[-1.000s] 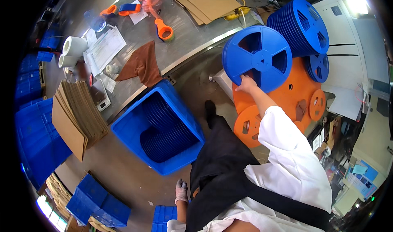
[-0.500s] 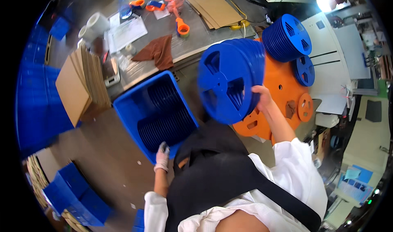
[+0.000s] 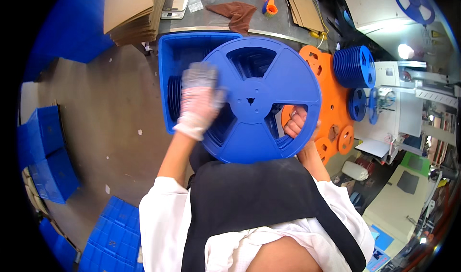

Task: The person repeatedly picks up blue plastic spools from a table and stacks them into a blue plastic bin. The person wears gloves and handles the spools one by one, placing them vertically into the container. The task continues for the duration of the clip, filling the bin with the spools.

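"So, where do the blue reels (image 3: pixel 261 90) lie from the hands?"

"Between them, above the black apron (image 3: pixel 249 190), flat face up; their shared axis runs away from the eye. The blue bin (image 3: pixel 162 80) lies just beyond, toward the far left, so the left hand is nearer to it."

"And the grip?"

"The bare right hand (image 3: pixel 298 122) hooks its fingers through the near right window and round the rim. The gloved left hand (image 3: pixel 199 99) blurs over the left edge; I can't tell whether it grasps anything."

"Materials?"

"Smooth plastic discs, wedge-shaped windows, a small notched hub hole. The glove looks knitted, greyish at the fingers. Dark discs (image 3: pixel 174 96) stand edge-on in the bin, and rightward a flat orange panel (image 3: pixel 331 96) carries another ribbed blue stack (image 3: pixel 353 66)."
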Motion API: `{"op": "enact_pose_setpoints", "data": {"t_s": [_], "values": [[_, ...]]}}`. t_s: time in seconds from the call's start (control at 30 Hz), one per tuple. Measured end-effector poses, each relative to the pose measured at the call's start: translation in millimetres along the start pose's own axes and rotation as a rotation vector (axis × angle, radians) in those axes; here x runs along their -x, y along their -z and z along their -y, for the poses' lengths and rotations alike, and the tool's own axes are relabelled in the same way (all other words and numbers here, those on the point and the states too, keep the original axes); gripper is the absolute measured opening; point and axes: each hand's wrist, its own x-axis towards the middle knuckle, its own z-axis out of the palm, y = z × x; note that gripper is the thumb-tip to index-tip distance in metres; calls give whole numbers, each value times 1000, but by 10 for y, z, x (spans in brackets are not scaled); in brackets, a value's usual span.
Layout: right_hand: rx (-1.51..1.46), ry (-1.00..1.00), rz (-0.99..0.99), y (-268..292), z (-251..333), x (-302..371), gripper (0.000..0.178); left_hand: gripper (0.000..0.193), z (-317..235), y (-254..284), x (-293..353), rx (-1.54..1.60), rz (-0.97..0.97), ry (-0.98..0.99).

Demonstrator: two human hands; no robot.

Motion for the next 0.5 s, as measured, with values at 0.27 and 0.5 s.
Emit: {"op": "enact_pose_setpoints", "data": {"t_s": [0.27,0.5], "values": [[132,-53,-116,-199,-77,170,34,62,-446,-197,81,200,134,-158],[163,-3,-130,-145,-1,410,36,54,-914,-238,72,235,181,-243]]}}
